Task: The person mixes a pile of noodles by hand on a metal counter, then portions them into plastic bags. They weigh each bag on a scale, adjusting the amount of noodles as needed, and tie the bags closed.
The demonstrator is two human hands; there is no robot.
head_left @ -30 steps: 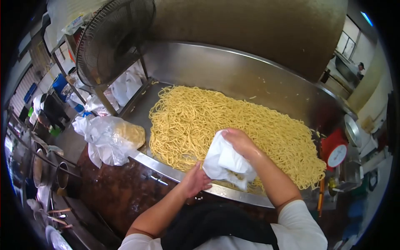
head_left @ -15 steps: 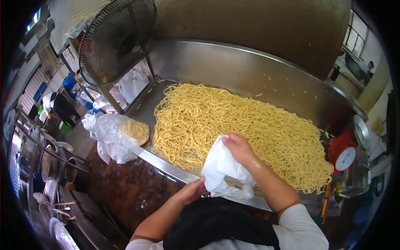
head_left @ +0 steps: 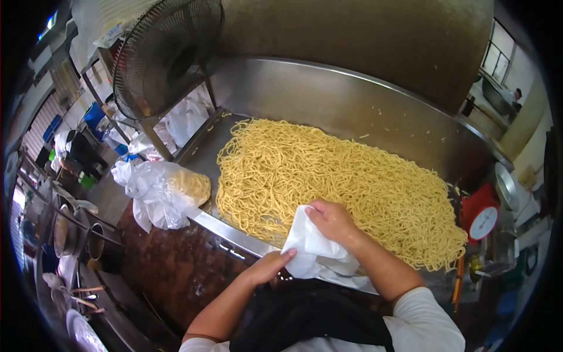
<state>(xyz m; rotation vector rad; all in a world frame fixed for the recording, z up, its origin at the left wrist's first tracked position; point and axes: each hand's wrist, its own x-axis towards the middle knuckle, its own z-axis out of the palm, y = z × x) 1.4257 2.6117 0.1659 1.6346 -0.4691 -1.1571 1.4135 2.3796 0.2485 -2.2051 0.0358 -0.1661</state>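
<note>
My right hand [head_left: 333,222] grips the upper edge of a white plastic bag [head_left: 309,245], thumb toward its top corner. At the bag's lower left side, my left hand [head_left: 271,267] pinches the edge, with the thumb on top and the other fingers mostly hidden. The bag looks flat and thin, held just over the front rim of a metal trough. Beyond it spreads a thick heap of yellow noodles [head_left: 328,170].
A clear bag of noodles [head_left: 189,186] rests on the trough's left front corner. A large fan [head_left: 167,58] stands behind it. On the right are a red dial scale [head_left: 482,216] and a metal pan [head_left: 506,186]. A person [head_left: 82,151] bends over at far left.
My right hand has come slightly down and toward me with the bag's top edge. My left hand has risen a little, and its thumb now shows over the bag's edge.
</note>
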